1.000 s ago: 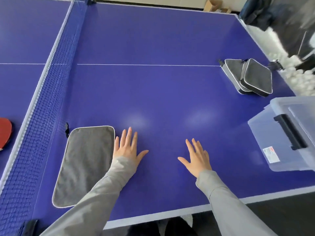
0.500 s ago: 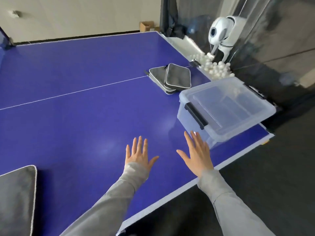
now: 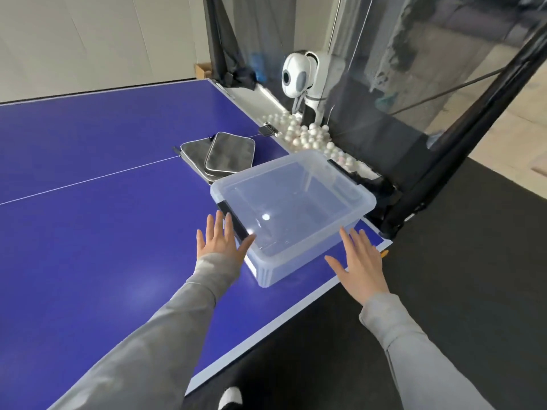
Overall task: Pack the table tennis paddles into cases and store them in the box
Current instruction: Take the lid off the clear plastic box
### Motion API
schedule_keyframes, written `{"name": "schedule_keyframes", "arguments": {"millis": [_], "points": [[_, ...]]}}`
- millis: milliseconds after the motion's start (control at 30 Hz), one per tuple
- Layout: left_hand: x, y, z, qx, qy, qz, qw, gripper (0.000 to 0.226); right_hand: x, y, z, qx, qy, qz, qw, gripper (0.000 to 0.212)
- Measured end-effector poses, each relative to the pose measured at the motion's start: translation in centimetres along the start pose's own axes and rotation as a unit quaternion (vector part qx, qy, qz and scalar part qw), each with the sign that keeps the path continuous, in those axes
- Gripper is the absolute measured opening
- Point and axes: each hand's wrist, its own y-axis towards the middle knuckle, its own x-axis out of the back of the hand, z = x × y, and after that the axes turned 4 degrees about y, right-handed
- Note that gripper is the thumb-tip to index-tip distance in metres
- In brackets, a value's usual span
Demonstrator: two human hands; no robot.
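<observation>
Box [image 3: 296, 261] sits at the table [image 3: 88, 232] corner, flanked by the left hand [image 3: 220, 242] and right hand [image 3: 359, 258], both flat, spread, holding nothing. An uneven grab could tip it over the near edge. Cases [image 3: 219, 156] lie just behind.

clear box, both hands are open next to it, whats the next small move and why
Probably close both hands on the clear box: the left hand is by the black latch side, the right hand by the opposite side, both open and holding nothing. The box looks empty, and two zipped cases lie just beyond it.
</observation>
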Motion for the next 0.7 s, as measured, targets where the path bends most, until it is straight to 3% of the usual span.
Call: {"name": "schedule_keyframes", "arguments": {"millis": [233, 500, 600, 700], "points": [[-1.3, 6.5, -2.1, 0.048, -0.079, -0.035, 0.995, 0.082, 0.8, 8.6, -2.9, 0.007, 0.007, 0.008, 1.0, 0.07], [-3.1, 9.1, -2.3, 0.15, -0.205, -0.078, 0.964, 0.101, 1.8, 18.6, -5.3, -0.031, 0.011, 0.042, 0.999, 0.071], [-3.7, 9.1, -2.3, 0.174, -0.301, -0.092, 0.933, 0.114, 2.1, 21.8, -6.0, -0.047, 0.057, 0.059, 0.996, 0.073], [-4.6, 9.2, -2.0, 0.224, -0.441, -0.077, 0.865, 0.119, 2.0, 25.4, -6.5, -0.064, 0.132, 0.084, 0.986, 0.076]]}}
